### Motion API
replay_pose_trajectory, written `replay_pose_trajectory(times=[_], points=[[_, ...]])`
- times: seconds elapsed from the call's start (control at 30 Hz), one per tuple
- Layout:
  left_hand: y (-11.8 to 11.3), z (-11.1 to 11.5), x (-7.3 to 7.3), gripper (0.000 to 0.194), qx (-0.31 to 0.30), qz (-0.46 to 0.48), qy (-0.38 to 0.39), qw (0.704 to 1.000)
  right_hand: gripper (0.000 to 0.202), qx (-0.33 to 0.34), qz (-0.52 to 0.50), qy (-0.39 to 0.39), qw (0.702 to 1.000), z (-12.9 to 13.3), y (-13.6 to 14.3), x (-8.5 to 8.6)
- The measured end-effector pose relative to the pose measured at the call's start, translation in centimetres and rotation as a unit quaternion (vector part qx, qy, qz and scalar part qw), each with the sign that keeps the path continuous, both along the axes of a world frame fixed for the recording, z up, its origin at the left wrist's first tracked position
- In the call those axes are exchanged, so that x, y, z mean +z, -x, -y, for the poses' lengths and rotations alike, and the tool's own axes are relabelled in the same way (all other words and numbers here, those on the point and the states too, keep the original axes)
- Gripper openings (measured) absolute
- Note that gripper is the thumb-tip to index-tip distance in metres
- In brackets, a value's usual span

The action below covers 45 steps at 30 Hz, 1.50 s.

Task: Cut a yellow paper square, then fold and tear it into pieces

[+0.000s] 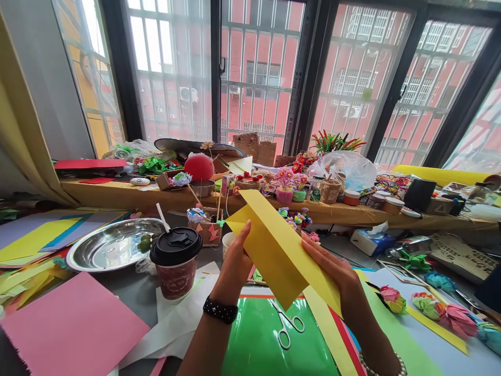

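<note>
A folded sheet of yellow paper point(274, 256) is held up in the middle of the view, above a glossy green sheet point(250, 334). My left hand point(236, 256) grips its left side, thumb against the paper, with a black studded band on the wrist. My right hand point(332, 266) holds the right side, its fingers lying along the upper yellow layer. Below the paper, metal scissors point(287, 326) rest on the green sheet with their handles towards me; part of the blades is hidden by the yellow paper.
Left of my hands stand a lidded cup point(176, 266) with a straw and a round metal tray point(105, 250). Pink paper point(74, 329) lies front left. Paper flowers point(457, 318) lie right. A cluttered ledge point(156, 198) runs below the windows.
</note>
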State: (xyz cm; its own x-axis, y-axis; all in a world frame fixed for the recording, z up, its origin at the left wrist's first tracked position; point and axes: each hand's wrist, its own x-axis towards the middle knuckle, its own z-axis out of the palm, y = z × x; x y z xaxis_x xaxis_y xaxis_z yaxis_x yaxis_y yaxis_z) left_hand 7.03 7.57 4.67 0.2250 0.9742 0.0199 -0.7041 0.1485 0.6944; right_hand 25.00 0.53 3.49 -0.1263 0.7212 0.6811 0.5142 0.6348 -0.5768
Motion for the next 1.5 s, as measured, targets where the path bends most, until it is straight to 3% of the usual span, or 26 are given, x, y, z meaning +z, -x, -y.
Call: replay_pose_trajectory(times=[0.23, 0.37, 0.5, 0.7, 0.8, 0.9, 0.97, 1.1, 1.23, 1.5], points=[[0.1, 0.9, 1.1, 0.061, -0.028, 0.097, -0.034, 0.994, 0.051, -0.037, 0.187, -0.036, 0.981, -1.0, -0.2, -1.1], [0.3, 1.2, 1.2, 0.045, -0.029, 0.099, -0.062, 0.993, 0.059, -0.038, 0.245, -0.040, 0.968, -1.2, 0.1, -1.3], [0.1, 1.2, 1.1, 0.024, 0.028, 0.079, -0.051, 0.995, 0.069, -0.039, 0.273, -0.020, 0.961, -1.1, 0.5, -1.4], [-0.1, 0.6, 0.7, 0.015, 0.108, 0.057, -0.014, 0.992, 0.081, -0.018, 0.296, 0.077, 0.952, 0.4, 1.1, -0.5], [0.2, 0.6, 0.9, 0.014, 0.115, 0.046, -0.005, 0.992, 0.095, -0.021, 0.226, 0.126, 0.966, 1.2, 1.0, 0.3], [0.2, 1.3, 1.5, 0.015, 0.101, 0.031, -0.004, 0.994, 0.080, -0.027, 0.045, 0.191, 0.980, 1.7, 0.8, 1.2], [0.1, 2.0, 2.0, 0.015, 0.086, 0.021, -0.005, 0.996, 0.068, 0.007, -0.087, 0.249, 0.964, 1.7, 0.9, 1.8], [-0.4, 3.5, 2.8, 0.018, 0.031, -0.006, -0.026, 0.999, 0.051, 0.121, -0.268, 0.337, 0.894, 1.9, 1.4, 2.4], [-0.5, 4.0, 3.1, 0.021, -0.006, -0.037, -0.035, 0.999, 0.038, 0.138, -0.314, 0.371, 0.863, 2.1, 1.6, 2.4], [-0.5, 3.9, 3.1, 0.018, 0.033, -0.067, -0.012, 0.997, 0.032, 0.161, -0.307, 0.401, 0.848, 2.0, 1.5, 2.2]])
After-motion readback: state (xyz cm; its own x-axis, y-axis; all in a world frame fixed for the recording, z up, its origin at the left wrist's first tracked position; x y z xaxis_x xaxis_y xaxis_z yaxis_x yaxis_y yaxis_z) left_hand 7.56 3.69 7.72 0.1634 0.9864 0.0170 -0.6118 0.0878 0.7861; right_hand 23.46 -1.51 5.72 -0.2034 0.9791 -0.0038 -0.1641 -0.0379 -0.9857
